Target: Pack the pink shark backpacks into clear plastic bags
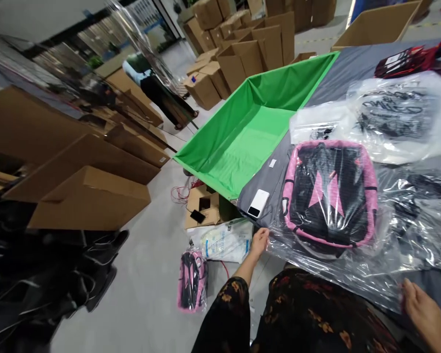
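Observation:
A black bag with pink trim (329, 196) lies inside a clear plastic bag (327, 264) on the grey-covered table. My left hand (260, 241) is closed on the near left corner of the plastic, by the table edge. Farther right, my right hand (422, 306) has its fingers closed at the plastic's near right side. The plastic stretches between both hands, in front of the pink and black bag. A white phone-like device (258, 203) lies on the grey cloth just beyond my left hand.
A green fabric-lined bin (260, 130) adjoins the table's far left. White printed plastic bags (397, 117) lie at the back right. Another wrapped pink and black bag (192, 282) sits on the floor. Cardboard boxes (91, 196) stand left; a person (158, 88) stands beyond.

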`<state>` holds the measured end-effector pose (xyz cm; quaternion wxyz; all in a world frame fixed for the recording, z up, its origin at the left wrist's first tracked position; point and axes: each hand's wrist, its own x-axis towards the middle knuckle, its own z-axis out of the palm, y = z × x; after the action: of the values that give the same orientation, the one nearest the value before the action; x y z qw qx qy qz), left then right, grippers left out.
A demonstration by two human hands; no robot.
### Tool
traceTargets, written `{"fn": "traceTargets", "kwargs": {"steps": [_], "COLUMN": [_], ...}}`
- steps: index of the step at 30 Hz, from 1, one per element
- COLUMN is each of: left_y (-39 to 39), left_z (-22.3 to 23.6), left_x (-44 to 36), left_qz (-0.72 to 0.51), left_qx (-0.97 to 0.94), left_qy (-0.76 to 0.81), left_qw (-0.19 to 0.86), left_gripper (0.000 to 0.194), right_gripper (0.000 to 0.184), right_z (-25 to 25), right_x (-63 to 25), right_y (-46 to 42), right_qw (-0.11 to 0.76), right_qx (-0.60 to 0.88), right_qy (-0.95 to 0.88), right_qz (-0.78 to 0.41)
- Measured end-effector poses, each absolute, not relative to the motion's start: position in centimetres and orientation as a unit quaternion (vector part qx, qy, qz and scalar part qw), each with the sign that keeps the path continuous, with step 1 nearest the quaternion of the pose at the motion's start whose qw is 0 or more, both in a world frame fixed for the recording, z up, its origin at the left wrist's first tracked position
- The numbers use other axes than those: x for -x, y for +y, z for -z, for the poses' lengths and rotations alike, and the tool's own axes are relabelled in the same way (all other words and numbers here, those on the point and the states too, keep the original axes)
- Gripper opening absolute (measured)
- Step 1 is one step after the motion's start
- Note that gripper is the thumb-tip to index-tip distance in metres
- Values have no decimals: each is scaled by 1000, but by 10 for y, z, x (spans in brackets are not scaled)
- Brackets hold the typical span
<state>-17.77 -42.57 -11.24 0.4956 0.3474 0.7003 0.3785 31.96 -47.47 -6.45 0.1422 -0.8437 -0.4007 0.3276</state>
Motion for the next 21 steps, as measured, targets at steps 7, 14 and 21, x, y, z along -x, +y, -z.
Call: {"fn": "traceTargets", "kwargs": {"steps": [7,14,21], "left_y": [-434,-441,-455], "left_z": [97,92,85], "left_x": [203,194,182], "left_qz": [-360,-363,-435], "left_qx": [-350,-355,-289], "left_qy": [660,641,632], "left_qw": [559,576,573], "left_gripper": [75,56,61], "right_gripper": [57,54,64], "right_z": [42,47,43], "right_x": [-309,-311,-294], "right_y": [-498,-505,-501], "right_qw": [298,244,337], "right_qx": [800,800,793], "right_qy": [-175,-348,-245], "right_qz": [-491,-423,-445]}}
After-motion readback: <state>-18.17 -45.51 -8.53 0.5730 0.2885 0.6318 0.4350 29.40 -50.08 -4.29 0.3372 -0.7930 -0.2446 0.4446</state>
